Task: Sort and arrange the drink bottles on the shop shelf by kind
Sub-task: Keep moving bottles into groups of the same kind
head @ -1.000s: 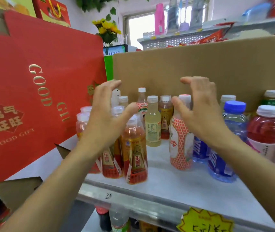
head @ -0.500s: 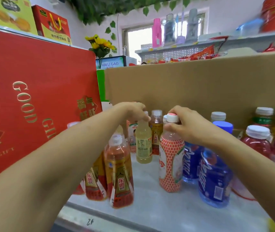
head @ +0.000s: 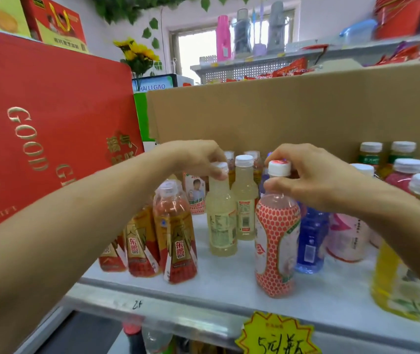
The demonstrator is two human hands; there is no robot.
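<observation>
My left hand [head: 198, 159] and my right hand [head: 316, 175] are both bare. My left forearm [head: 76, 226] is bare too, uncovered right to the edge of the view. The wide lens makes it look thick and heavy close up, tapering to a narrow wrist. My right forearm [head: 395, 221] is likewise bare along all I can see of it. My fingers [head: 288, 150] are smooth and rounded at the tips, with soft creases over the knuckles. My nails are too blurred to make out.

pale shelf [head: 229, 282], upright drink bottles [head: 175, 231], cardboard box [head: 280, 111]
</observation>
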